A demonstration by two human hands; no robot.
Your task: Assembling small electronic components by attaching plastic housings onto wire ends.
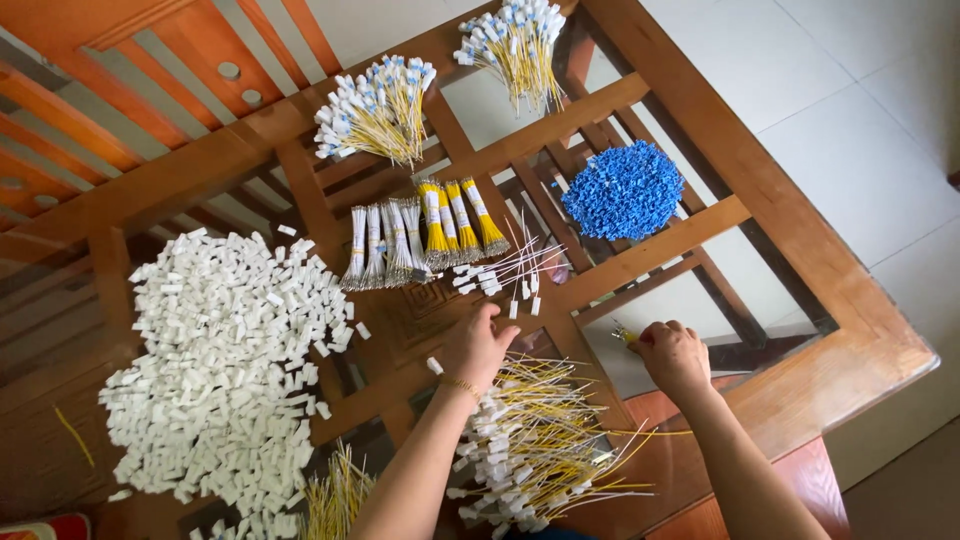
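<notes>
My left hand [477, 345] rests on the glass table top, fingers curled down near a few loose white-tipped wires [505, 272]; whether it grips one is hidden. My right hand [672, 355] is closed around a small yellow wire end [622, 334] at the table's right. Between my forearms lies a loose heap of yellow wires with white connectors [530, 445].
A big pile of white plastic connectors [220, 370] covers the left. Taped bundles of white wires [385, 245] and yellow wires [457, 215] lie at centre. A heap of blue connectors [622, 190] and two fanned finished bunches [375, 108] [515, 45] sit farther back. The table's wooden rim [800, 210] borders white floor tiles.
</notes>
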